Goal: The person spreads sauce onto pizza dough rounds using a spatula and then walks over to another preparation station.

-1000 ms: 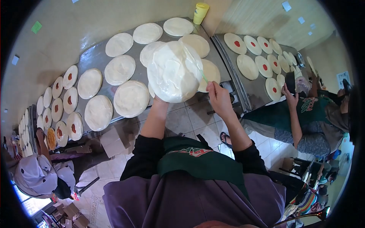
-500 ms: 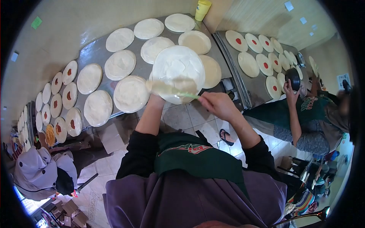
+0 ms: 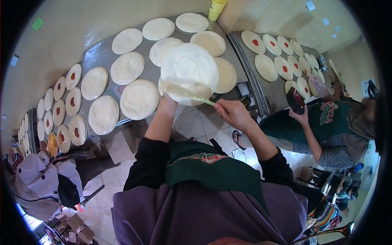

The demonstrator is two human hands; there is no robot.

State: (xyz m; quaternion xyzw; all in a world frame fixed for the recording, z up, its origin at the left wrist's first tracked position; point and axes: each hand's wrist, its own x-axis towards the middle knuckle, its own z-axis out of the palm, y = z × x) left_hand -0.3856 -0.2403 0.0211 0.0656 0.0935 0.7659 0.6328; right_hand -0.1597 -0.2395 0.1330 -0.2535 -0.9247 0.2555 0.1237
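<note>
Although the left part of the metal table point(image 3: 102, 55) is taken by sauce-marked bases point(image 3: 77, 122), its middle is occupied by white-coated bases point(image 3: 140, 99). At the near table edge, a lifted round base point(image 3: 190, 65) is supported from below by the left hand point(image 3: 168, 98); its fingers are hidden, so its grip cannot be told. Across the lower part of this base a blurred spatula point(image 3: 204, 100) is held, its pale green handle being pinched by the right hand point(image 3: 234, 113). Further right, a black bowl point(image 3: 296, 101) is held in a co-worker's hand point(image 3: 301, 117), near red-dotted bases point(image 3: 279, 63).
</note>
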